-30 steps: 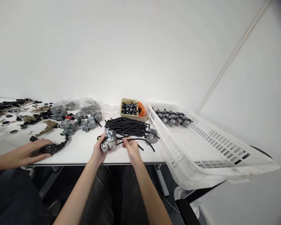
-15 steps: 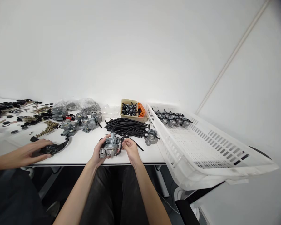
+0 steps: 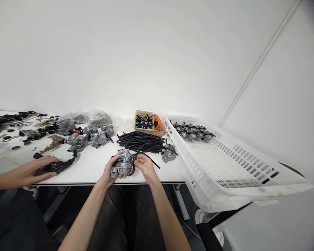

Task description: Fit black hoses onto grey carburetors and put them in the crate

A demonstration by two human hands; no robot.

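A silver metal carburetor point(image 3: 123, 164) is held upright above the table's front edge by my left hand point(image 3: 110, 169), whose fingers wrap its left side. A black rubber hose point(image 3: 133, 168) curves up from the carburetor's lower right. My right hand point(image 3: 146, 166) is closed in a pinch on this hose beside the carburetor's round opening; the fingertips are partly hidden. Just beyond my hands lies a pile of black hoses point(image 3: 141, 141). Another carburetor point(image 3: 169, 153) with hoses stands to the right of the pile.
A white plastic crate point(image 3: 225, 184) at right holds several carburetors point(image 3: 192, 132). Behind the hoses sits a beige bin point(image 3: 144, 112) of small parts beside an orange basket point(image 3: 158, 122). More carburetors point(image 3: 98, 137) stand left. A co-worker's hand point(image 3: 39, 169) rests by a black watch point(image 3: 58, 166).
My right hand has shifted slightly left, closer to the carburetor, drawing the hose in with it. The carburetor has turned a little in my left hand.
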